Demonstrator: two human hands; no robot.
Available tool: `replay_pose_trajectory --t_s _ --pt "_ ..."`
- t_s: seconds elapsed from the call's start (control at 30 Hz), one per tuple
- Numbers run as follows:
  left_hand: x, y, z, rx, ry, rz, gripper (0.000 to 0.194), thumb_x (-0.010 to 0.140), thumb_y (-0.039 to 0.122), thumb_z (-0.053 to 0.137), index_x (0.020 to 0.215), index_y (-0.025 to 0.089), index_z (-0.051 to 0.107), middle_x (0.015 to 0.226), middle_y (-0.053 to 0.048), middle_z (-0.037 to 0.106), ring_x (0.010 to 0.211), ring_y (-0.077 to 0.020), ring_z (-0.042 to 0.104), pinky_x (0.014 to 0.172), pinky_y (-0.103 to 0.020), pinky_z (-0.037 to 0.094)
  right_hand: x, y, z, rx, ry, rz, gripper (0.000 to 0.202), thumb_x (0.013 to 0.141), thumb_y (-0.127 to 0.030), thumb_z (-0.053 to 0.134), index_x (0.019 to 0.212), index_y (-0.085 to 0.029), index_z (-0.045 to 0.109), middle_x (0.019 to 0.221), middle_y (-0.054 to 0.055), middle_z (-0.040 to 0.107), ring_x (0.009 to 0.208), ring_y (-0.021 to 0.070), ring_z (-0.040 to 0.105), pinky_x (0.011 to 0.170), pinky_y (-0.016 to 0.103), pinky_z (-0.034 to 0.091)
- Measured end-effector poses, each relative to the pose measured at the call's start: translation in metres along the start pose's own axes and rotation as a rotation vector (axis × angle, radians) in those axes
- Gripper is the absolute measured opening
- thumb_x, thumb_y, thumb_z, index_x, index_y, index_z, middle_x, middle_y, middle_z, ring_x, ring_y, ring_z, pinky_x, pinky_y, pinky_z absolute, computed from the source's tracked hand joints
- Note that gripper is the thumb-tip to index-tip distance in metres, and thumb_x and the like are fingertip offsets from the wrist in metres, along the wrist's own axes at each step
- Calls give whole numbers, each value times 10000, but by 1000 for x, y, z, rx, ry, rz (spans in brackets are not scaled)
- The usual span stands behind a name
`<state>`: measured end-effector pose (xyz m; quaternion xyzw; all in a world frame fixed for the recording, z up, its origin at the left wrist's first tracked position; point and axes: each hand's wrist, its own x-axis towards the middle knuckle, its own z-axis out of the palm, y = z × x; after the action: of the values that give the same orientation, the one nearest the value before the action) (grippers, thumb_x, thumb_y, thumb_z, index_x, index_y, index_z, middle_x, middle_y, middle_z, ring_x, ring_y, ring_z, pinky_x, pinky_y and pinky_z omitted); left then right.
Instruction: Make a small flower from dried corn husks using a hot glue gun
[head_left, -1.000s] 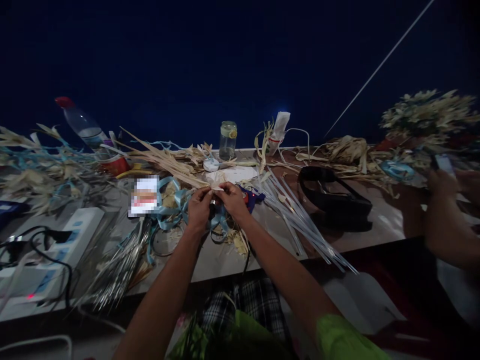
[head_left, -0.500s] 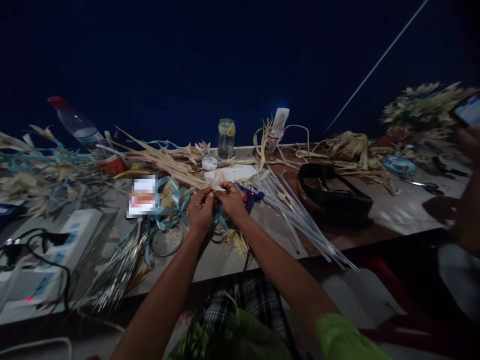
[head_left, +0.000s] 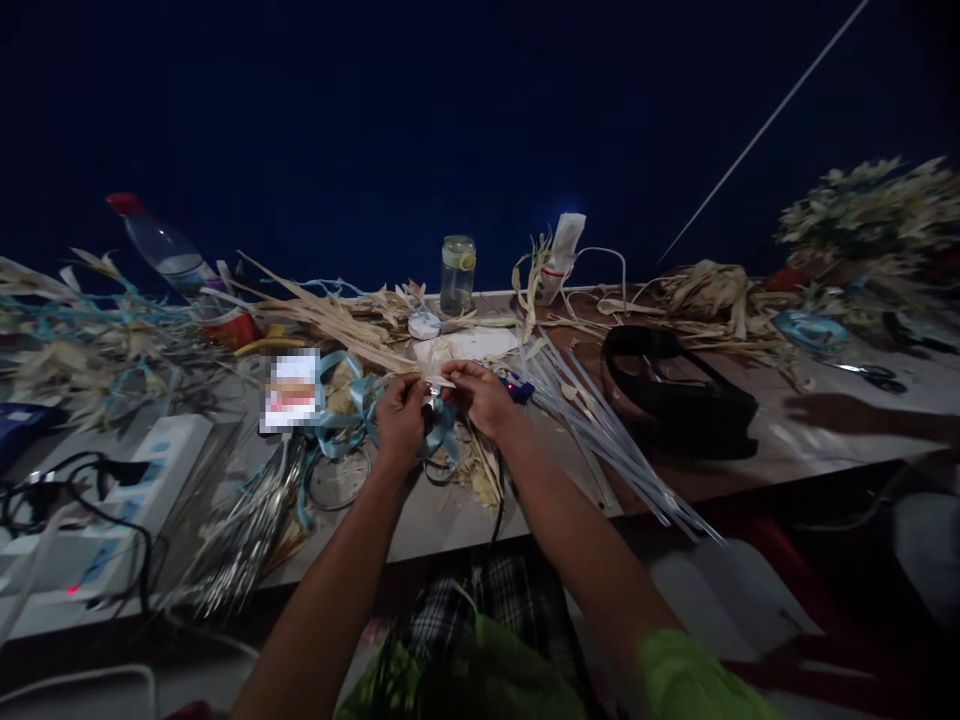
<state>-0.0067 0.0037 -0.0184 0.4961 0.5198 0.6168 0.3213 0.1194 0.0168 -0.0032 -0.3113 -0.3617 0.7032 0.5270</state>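
Note:
Over the middle of the table, my left hand [head_left: 401,412] and my right hand [head_left: 480,398] meet at a pale corn husk piece [head_left: 435,358]. The fingers of my left hand are pinched on its lower end. My right hand has thumb and forefinger together at the husk's right side, the other fingers curled. Light blue ribbon [head_left: 341,425] lies in loops left of my left hand. Just beyond my right hand is a blue tool with a small red light [head_left: 519,388], partly hidden. Long dry husk strips [head_left: 337,325] spread behind my left hand.
Clear plastic rods [head_left: 607,440] and a black headset-like object [head_left: 679,400] lie to the right, with scissors [head_left: 870,376] farther over. Another person's hand [head_left: 832,415] reaches in there. A phone [head_left: 290,390], metal wires [head_left: 251,530] and a power strip [head_left: 142,500] occupy the left.
My right hand has shifted slightly right and its fingers have lifted along the husk. At the right, the other person's arm has come down over the table. The view has swung a little.

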Motion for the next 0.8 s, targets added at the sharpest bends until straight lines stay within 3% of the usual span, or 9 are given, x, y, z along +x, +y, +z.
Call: replay_pose_trajectory --t_s 0.2,0.43,0.8 --pt "-1 3 0 113 -18 49 79 717 228 533 743 180 591 693 4 581 660 -121 518 658 -250 411 -2 -11 1 -58 -21 -7 245 633 -350 670 776 -167 595 740 -15 573 651 76 520 605 203 427" --pt "-2 1 0 206 -85 112 109 744 258 517 758 189 600 730 -5 602 704 -134 533 707 -267 409 4 -6 2 -166 102 -28 187 576 -264 674 578 -153 524 526 -68 477 494 49 402 526 198 339" --pt "-2 -7 0 188 -106 154 145 759 262 501 815 189 613 803 -24 611 772 -141 548 757 -270 410 3 -9 1 146 83 214 103 596 -197 617 604 -161 521 527 -38 542 486 86 460 480 218 368"
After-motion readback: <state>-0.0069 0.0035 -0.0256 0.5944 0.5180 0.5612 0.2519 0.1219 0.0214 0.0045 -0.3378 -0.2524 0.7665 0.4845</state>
